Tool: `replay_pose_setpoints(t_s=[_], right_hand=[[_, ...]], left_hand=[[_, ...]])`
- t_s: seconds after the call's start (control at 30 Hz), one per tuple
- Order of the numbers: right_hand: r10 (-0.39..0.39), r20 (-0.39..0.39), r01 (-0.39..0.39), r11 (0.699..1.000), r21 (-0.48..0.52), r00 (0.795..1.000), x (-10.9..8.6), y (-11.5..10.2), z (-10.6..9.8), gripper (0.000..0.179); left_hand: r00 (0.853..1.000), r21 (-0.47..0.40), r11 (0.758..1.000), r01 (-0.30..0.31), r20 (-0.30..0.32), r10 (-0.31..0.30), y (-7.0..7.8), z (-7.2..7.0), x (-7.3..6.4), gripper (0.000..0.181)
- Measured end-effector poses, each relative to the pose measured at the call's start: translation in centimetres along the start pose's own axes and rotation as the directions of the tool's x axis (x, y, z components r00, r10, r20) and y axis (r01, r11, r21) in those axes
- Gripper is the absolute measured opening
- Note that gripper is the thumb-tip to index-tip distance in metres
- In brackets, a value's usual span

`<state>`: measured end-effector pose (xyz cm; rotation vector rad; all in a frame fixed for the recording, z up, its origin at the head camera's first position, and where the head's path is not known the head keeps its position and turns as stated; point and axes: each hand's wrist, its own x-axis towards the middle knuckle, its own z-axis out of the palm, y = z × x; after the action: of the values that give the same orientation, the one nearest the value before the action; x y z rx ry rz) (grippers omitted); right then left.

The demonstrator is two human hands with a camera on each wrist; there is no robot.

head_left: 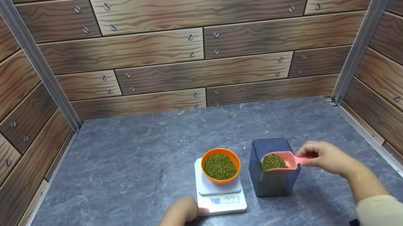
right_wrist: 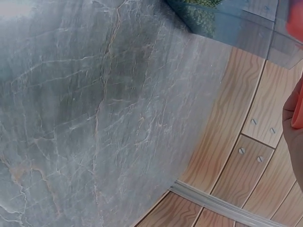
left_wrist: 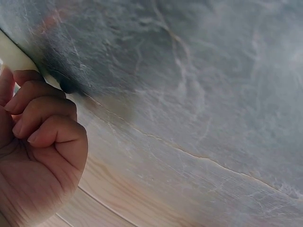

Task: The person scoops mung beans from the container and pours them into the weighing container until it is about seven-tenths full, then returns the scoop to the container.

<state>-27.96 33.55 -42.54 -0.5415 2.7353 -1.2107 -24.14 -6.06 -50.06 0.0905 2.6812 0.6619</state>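
Note:
My right hand [head_left: 324, 157] grips the handle of a pink scoop [head_left: 290, 159] heaped with small green beans, likely mung beans. The scoop is over the open top of a dark translucent container [head_left: 276, 186], which has more beans inside. To its left, an orange bowl [head_left: 222, 180] filled with the green beans sits on a white kitchen scale [head_left: 219, 188] with a lit display. At the scale's front left corner, my left hand [head_left: 183, 210] holds the edge, thumb on top. The left wrist view shows that hand's fingers [left_wrist: 45, 111] curled against the scale's side.
A grey marbled tabletop [head_left: 124, 167] carries everything. Wood-patterned panels [head_left: 156, 50] wall it at the back and both sides, with metal posts [head_left: 41, 70] in the corners. A small black object [head_left: 352, 225] shows beside the right sleeve.

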Motion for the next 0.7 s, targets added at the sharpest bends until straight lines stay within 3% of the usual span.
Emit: replay_pose_setpoints(t_s=[0.33, 0.53, 0.7], right_hand=[[0.013, -0.005, -0.012, 0.994, 0.110, 1.000, -0.69, 0.54, 0.46, 0.023], [0.016, -0.003, -0.015, 0.997, 0.078, 1.000, -0.50, 0.76, 0.62, 0.022], [0.021, -0.003, -0.021, 0.999, 0.050, 1.000, -0.53, 0.69, 0.58, 0.022]], left_hand=[[1.000, -0.024, 1.000, 0.001, 0.011, 0.000, -0.17, 0.17, 0.06, 0.039], [1.000, -0.031, 0.999, 0.017, 0.017, -0.017, -0.15, 0.09, 0.11, 0.039], [1.000, -0.020, 1.000, -0.004, 0.011, 0.004, -0.06, -0.03, -0.03, 0.039]])
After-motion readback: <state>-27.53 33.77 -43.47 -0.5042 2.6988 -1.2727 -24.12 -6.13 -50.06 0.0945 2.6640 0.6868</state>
